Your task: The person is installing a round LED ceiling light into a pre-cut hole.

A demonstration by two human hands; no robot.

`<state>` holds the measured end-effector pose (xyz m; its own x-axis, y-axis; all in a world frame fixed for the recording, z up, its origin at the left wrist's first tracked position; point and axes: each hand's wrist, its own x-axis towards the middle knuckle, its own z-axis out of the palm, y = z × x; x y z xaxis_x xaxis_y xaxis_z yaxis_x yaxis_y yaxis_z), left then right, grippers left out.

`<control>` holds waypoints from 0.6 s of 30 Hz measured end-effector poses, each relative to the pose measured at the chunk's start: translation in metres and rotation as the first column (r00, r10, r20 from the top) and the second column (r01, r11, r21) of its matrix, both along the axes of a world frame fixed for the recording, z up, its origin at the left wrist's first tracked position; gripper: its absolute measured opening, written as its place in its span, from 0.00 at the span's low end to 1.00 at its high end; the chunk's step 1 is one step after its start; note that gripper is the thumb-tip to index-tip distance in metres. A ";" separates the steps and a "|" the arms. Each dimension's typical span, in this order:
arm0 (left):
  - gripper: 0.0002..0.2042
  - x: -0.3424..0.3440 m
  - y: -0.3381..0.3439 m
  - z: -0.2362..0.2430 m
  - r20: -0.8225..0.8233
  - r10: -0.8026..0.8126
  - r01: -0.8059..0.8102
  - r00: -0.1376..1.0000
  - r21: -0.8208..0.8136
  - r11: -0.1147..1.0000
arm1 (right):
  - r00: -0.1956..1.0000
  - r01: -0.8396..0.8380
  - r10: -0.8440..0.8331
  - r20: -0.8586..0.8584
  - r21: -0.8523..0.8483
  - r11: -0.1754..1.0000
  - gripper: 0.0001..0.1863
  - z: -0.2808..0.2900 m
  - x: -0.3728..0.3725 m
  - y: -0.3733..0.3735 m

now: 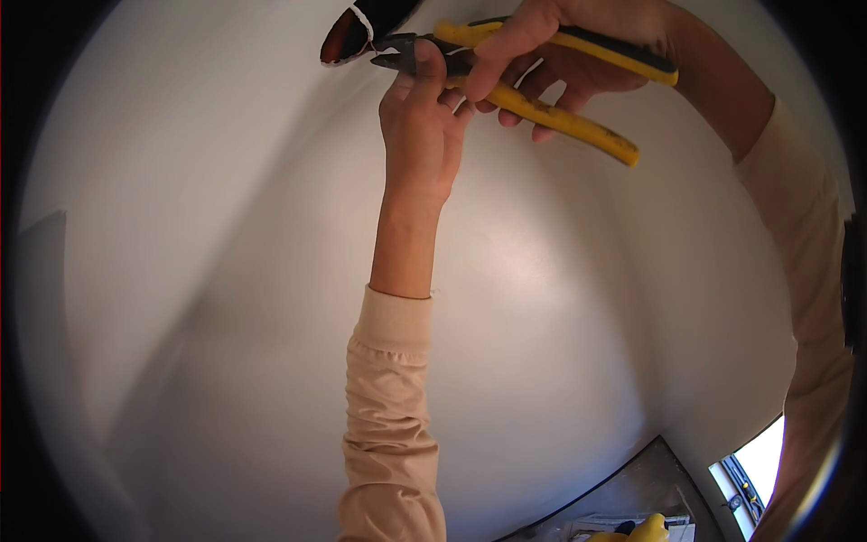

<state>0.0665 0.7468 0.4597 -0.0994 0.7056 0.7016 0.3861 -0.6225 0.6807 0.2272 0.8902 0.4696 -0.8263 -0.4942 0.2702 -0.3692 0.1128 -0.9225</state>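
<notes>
Yellow-handled pliers point(542, 77) sit clenched in the right hand point(578, 54), nose at the ragged wall opening point(348, 36). The left hand point(420, 108) pinches beside the nose; best keep those fingertips clear when squeezing.

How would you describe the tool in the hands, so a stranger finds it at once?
Look up the plain white wall to the dark hole near the top. Beside it, the right hand grips pliers with yellow-and-black handles, the only brightly coloured thing there; the left hand steadies their grey nose.
</notes>
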 end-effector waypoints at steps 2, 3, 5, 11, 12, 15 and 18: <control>0.26 0.007 -0.002 -0.002 -0.014 0.024 -0.024 1.000 -0.005 1.000 | 0.976 0.164 -0.159 0.147 -0.026 0.986 0.18 0.000 -0.003 0.006; 0.26 0.013 -0.001 -0.003 -0.026 0.034 -0.035 0.999 -0.009 0.999 | 0.977 0.179 -0.174 0.124 -0.027 0.983 0.18 -0.003 0.003 0.054; 0.26 0.017 -0.004 -0.004 -0.041 0.094 -0.094 0.995 0.005 0.996 | 0.982 0.177 -0.176 0.076 -0.015 0.984 0.19 -0.008 0.002 0.043; 0.27 0.022 -0.008 0.001 -0.122 0.142 -0.147 0.982 -0.034 0.989 | 0.969 0.246 -0.246 -0.017 -0.031 0.969 0.20 -0.023 0.008 0.007; 0.26 0.022 -0.004 -0.001 -0.152 0.119 -0.131 0.981 -0.071 0.989 | 0.960 0.280 -0.281 -0.012 -0.031 0.959 0.20 -0.026 0.014 0.005; 0.28 0.021 0.012 -0.006 -0.179 0.101 -0.114 0.979 -0.059 0.992 | 0.926 0.377 -0.377 -0.006 -0.029 0.926 0.20 -0.018 0.015 -0.063; 0.26 0.018 0.001 -0.001 -0.013 0.073 -0.073 0.997 0.001 0.997 | 0.920 0.383 -0.383 -0.078 -0.022 0.924 0.21 0.008 0.020 -0.164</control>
<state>0.0846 0.7479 0.4591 -0.1420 0.6964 0.7035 0.4393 -0.5925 0.6752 0.2475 0.7266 0.4776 -0.9278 -0.1427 0.3446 -0.3709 0.2548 -0.8930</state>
